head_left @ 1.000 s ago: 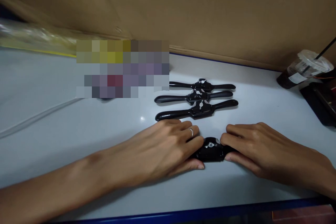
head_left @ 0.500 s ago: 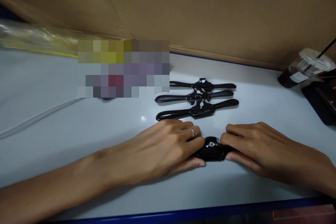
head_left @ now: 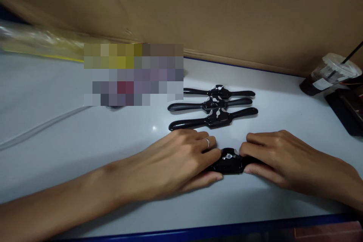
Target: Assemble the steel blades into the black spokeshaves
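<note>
A black spokeshave (head_left: 229,163) with silver screws lies low over the white tabletop, its two handles mostly hidden under my fingers. My left hand (head_left: 187,155), wearing a ring, is closed around its left handle, with the thumb along the near side. On the other side, my right hand (head_left: 272,155) grips the right handle between fingers and thumb. Just beyond are three more black spokeshaves in a stack of rows: the nearest spokeshave (head_left: 218,118), a middle spokeshave (head_left: 214,102) and the farthest spokeshave (head_left: 219,90).
A plastic cup (head_left: 326,75) with dark drink and a straw stands at the far right, beside a black object (head_left: 344,111). Clear plastic wrap (head_left: 36,41) lies at the back left. A blurred-out patch hides something near it. Cardboard (head_left: 227,15) rises behind the table (head_left: 85,136).
My right hand has shifted very slightly on the handle. My left hand and all the spokeshaves look the same as before.
</note>
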`<state>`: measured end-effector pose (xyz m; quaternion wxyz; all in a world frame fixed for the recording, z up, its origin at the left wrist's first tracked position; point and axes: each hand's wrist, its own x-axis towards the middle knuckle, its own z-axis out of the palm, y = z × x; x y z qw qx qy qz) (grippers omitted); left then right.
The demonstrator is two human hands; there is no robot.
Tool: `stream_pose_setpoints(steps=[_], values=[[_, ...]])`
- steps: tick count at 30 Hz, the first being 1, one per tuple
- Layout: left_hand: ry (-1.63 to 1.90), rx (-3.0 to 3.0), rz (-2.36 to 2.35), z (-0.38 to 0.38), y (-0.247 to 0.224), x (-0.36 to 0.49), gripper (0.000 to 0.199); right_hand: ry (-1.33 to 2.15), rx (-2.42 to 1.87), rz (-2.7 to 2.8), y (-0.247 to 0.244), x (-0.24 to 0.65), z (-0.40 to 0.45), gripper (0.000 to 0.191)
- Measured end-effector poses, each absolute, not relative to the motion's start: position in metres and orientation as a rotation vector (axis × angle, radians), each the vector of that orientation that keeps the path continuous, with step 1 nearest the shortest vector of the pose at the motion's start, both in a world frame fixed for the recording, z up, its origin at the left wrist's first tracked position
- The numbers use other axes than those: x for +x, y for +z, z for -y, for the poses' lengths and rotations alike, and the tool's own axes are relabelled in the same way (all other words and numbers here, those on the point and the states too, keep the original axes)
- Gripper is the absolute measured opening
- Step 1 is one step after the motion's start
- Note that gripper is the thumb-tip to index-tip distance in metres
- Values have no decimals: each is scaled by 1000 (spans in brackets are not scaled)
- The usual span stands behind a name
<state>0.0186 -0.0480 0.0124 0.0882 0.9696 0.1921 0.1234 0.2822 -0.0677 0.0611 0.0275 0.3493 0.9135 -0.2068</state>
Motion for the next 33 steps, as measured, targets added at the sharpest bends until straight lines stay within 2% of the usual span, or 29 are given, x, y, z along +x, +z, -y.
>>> stream_pose_setpoints(steps=[3,6,10,15,20,23,26,30,33], values=[[411,2934,-626,50,13,20,27,-446,1193,-3129,55,289,55,15],[436,2948,-655,51,13,21,27,7,1529,-3282,45,296,33,19],[439,2970,-675,53,14,22,29,10,1603,-3227,27,305,3,37],[461,2994,-785,51,17,23,26,-12,1568,-3253,13,314,-20,35],[501,3021,-882,49,19,24,21,181,1582,-3254,14,317,-19,26],[498,3028,-963,49,19,23,20,324,1619,-3020,25,322,-9,28],[447,3033,-1032,48,18,23,21,491,1708,-2447,42,333,6,32],[361,3005,-1069,47,18,22,24,478,1764,-2008,59,347,17,45],[341,2969,-1097,47,17,23,24,438,1763,-1882,60,351,21,35]])
